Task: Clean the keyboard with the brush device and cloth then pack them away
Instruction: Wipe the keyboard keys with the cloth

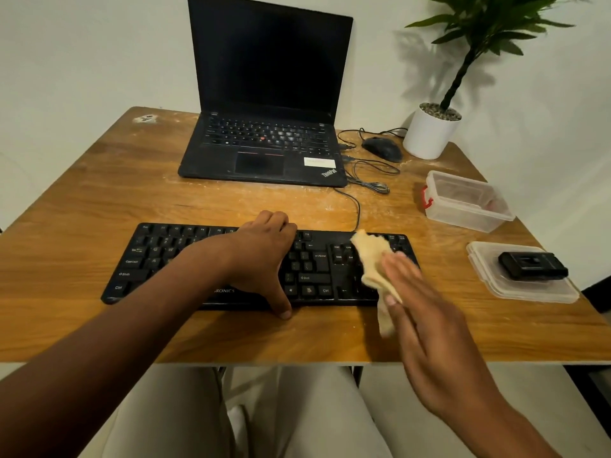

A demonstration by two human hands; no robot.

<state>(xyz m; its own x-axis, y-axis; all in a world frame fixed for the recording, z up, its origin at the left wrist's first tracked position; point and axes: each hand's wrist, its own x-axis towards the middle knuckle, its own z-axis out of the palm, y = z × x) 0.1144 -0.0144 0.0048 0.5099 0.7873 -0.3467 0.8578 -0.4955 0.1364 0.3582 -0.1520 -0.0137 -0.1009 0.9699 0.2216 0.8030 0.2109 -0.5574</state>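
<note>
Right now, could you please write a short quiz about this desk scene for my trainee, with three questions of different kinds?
1. True or false: the brush device lies inside the clear container.
2. The right hand holds what against the keyboard? A) a sponge B) the cloth C) the mouse
3. Fill in: the left hand steadies the ____.

Key:
1. False; it rests on the container lid.
2. B
3. keyboard
</note>
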